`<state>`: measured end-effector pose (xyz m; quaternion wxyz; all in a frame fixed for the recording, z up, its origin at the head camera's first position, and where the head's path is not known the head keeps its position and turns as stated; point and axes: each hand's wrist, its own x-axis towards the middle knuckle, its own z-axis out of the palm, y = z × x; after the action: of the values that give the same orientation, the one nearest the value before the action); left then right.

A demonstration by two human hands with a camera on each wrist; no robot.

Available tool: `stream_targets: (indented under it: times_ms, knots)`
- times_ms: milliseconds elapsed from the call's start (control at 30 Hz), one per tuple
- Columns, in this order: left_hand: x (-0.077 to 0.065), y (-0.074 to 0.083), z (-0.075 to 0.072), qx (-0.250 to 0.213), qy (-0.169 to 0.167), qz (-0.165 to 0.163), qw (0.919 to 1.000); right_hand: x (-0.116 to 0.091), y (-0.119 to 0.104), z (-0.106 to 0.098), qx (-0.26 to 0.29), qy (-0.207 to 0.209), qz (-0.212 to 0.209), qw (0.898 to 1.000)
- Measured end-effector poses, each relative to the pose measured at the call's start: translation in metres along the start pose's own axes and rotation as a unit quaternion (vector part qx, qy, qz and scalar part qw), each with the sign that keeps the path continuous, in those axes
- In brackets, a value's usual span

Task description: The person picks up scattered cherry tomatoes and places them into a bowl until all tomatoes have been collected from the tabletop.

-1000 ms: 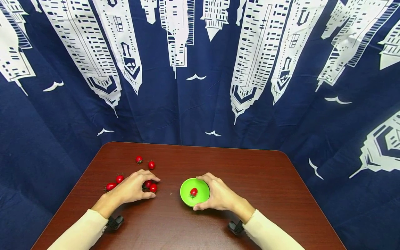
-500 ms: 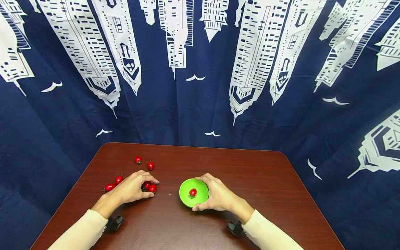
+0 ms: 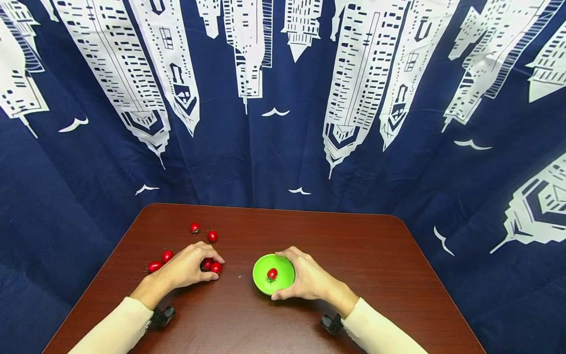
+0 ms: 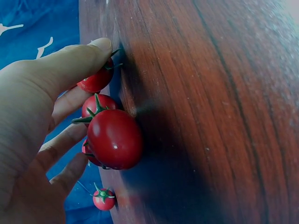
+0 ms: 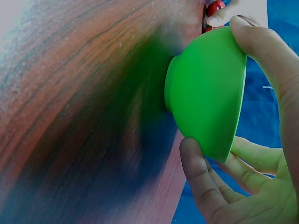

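On the table (image 3: 376, 255), our right hand (image 3: 309, 275) clasps a green bowl (image 5: 208, 88), probably light and stiff, by its sides; our left hand (image 3: 190, 265) arches loosely round tomatoes (image 3: 215, 267), likely slick, best pinched gently mid-body; contact unclear.

Both long sleeves (image 3: 110, 327) are plain cream, each with a small black device (image 3: 161, 317) at its end.

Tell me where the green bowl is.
In the head view, the green bowl is low in the middle, held by the right hand, with the left hand further left.
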<state>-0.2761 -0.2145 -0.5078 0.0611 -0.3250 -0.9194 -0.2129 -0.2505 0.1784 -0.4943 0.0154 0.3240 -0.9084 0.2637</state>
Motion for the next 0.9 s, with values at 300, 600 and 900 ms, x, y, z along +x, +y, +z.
stream_targets:
  times_ms: [300,600,900]
  knots:
    - [0.002,0.004,0.001,0.007,0.008,0.004,0.9999,0.0,0.0,0.0,-0.001,-0.001,-0.001,1.0]
    - [0.007,0.01,-0.001,0.004,-0.002,-0.001,1.0,0.001,0.001,0.0,-0.004,0.003,-0.005,1.0]
    - [0.011,0.02,-0.002,-0.009,0.001,0.01,0.9999,0.0,0.0,0.001,-0.004,0.008,-0.004,1.0]
